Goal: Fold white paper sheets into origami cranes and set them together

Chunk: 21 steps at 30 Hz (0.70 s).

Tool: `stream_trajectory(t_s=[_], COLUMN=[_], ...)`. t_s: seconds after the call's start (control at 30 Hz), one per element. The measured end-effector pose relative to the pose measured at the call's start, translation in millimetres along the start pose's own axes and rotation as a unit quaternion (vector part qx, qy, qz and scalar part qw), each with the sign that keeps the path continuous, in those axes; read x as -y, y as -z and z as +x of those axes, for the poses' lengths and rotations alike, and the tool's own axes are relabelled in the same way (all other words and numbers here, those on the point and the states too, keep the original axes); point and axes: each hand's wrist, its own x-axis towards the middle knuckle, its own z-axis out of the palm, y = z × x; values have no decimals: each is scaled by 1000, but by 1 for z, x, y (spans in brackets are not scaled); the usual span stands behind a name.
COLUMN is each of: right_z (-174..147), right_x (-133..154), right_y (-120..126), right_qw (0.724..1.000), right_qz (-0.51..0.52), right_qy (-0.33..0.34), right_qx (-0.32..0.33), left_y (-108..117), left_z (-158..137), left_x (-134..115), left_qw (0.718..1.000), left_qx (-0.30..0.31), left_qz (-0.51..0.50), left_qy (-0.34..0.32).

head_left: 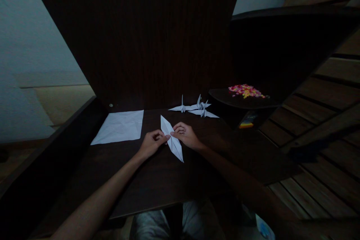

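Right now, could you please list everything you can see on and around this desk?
long white folded paper diamond: one, white, middle of the desk, pinched at its centre by both hands
flat white paper sheet: one, white, lying on the desk's left part
white folded paper cranes: about three, white, standing at the back of the desk
pile of small pink and yellow bits: one, pink and yellow, on the dark shelf at right
dark wooden desk: one, dark brown, under everything
left hand: one, on the diamond's left edge
right hand: one, on the diamond's right edge
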Motion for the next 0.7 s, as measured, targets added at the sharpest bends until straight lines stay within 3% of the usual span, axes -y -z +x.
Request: stream_trajectory(t_s=[0.43, 0.7], right_z=[-5, -6], right_x=[4, 4], right_y=[-2, -2], right_qw=[996, 996], right_qz=[-51, -40], right_qy=[53, 33], right_qx=[51, 70], left_y=[1, 0], left_z=[1, 0], left_x=[4, 2], left_qw=[999, 999], left_qx=[-3, -17], left_qz=[31, 46], left_qy=[-12, -23])
